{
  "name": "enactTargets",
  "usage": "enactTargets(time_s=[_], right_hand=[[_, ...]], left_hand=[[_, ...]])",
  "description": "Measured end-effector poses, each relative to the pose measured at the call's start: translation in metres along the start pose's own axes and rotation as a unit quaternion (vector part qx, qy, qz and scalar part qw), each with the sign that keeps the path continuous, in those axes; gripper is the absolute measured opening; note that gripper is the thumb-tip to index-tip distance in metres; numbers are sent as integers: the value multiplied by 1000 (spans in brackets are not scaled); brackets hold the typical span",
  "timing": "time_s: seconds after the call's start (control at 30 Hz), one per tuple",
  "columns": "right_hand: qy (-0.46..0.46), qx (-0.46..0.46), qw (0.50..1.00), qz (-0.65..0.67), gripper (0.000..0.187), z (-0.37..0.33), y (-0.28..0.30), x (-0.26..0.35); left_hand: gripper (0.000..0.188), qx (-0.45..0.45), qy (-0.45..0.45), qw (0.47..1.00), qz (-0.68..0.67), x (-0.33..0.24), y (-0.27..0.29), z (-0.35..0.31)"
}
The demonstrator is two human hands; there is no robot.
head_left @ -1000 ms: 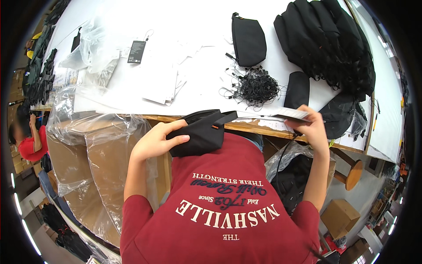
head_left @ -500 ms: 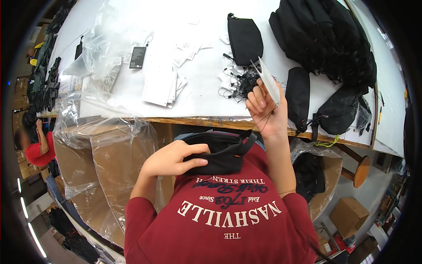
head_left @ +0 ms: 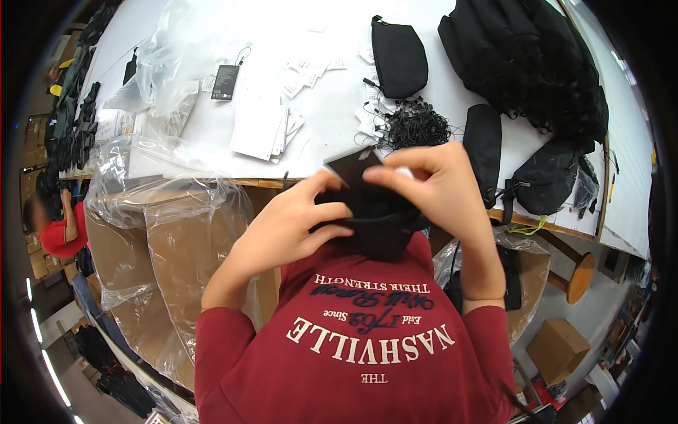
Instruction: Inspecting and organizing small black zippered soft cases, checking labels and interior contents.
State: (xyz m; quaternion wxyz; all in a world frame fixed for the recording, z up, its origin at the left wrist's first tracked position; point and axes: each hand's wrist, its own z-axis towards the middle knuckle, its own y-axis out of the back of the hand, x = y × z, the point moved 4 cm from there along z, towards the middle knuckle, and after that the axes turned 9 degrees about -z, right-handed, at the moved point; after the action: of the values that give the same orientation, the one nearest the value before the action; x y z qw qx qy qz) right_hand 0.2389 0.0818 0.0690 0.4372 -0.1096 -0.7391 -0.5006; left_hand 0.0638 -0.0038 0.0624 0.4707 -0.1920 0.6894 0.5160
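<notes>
Two hands grip: left hand (head_left: 300, 219) curls on the pouch (head_left: 378, 244) at its nine o'clock, right hand (head_left: 441, 180) pinches a tag (head_left: 350, 169) at eleven.

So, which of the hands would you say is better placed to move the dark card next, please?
Probably the right hand: it appears to pinch the dark card, while the left hand holds the black pouch.

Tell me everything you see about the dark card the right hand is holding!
The dark card looks flat and straight-edged, with a small pale spot near its upper edge. It is tilted and a bit blurred. The right hand pinches it, thumb on its face. It is by the black pouch, in front of the person; its lower part blends into the black, so where it ends is unclear.
</notes>
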Motion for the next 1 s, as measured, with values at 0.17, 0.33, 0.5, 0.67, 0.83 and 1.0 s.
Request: enactTargets(time_s=[0.17, 0.33, 0.5, 0.67, 0.83, 1.0], right_hand=[[131, 1, 965, -225, 26, -15, -17, 6], [168, 52, 936, -305, 24, -25, -39, -3], [105, 82, 974, -182, 24, -18, -25, -5], [46, 41, 986, -156, 23, -21, -25, -23], [11, 112, 991, -76, 21, -25, -28, -15], [-28, -66, 994, 77, 13, -30, -25, -19]], left_hand=[[16, -96, -88, 985, 115, 0, -9, 8], [12, -39, -192, 944, 265, 12, -33, -10], [14, -35, -137, 970, 196, 17, -29, -17], [18, -47, -161, 969, 182, 15, -29, -10], [29, -86, -89, 984, 126, 28, -27, 0], [94, -405, -10, 913, -41, 64, -18, 10]])
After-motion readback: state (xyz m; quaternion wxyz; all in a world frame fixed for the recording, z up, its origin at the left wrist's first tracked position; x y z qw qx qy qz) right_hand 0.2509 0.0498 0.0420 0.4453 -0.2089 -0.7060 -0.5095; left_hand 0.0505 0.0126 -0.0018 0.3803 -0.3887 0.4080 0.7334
